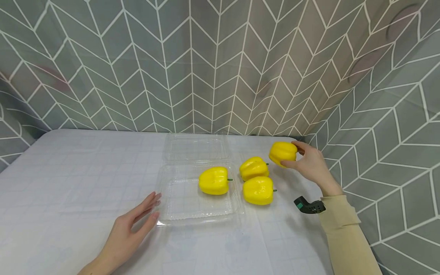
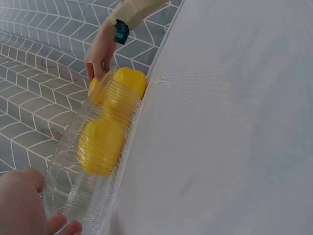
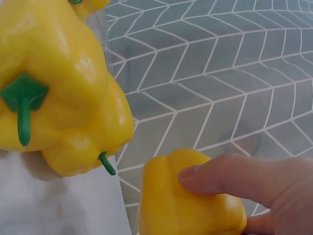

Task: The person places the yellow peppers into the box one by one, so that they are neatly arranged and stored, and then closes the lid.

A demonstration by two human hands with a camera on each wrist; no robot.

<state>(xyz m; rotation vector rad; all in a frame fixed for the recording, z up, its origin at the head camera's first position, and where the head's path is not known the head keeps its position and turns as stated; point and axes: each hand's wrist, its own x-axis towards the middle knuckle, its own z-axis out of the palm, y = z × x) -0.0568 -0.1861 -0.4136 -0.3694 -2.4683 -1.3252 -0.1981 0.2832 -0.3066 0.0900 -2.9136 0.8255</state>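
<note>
My right hand (image 1: 311, 164) grips a yellow bell pepper (image 1: 282, 153) at the back right of the table, thumb on its near side. In the right wrist view the thumb (image 3: 230, 178) lies across this pepper (image 3: 171, 205). A clear plastic clamshell container (image 1: 192, 219) lies with its lid (image 1: 196, 147) folded back. Inside it, toward the right, rests one yellow pepper (image 1: 214, 181) with a green stem. My left hand (image 1: 125, 227) touches the container's left side with extended fingers, thumb near the front corner. Two more peppers, one behind (image 1: 253, 169) and one in front (image 1: 258, 190), sit right of the container.
A white cloth covers the table (image 1: 86, 172). Grey curtain (image 1: 192, 68) with white chevron lines hangs behind and along the right side. A black strap with a green patch (image 1: 309, 206) sits at my right wrist, beside the beige sleeve (image 1: 343, 229).
</note>
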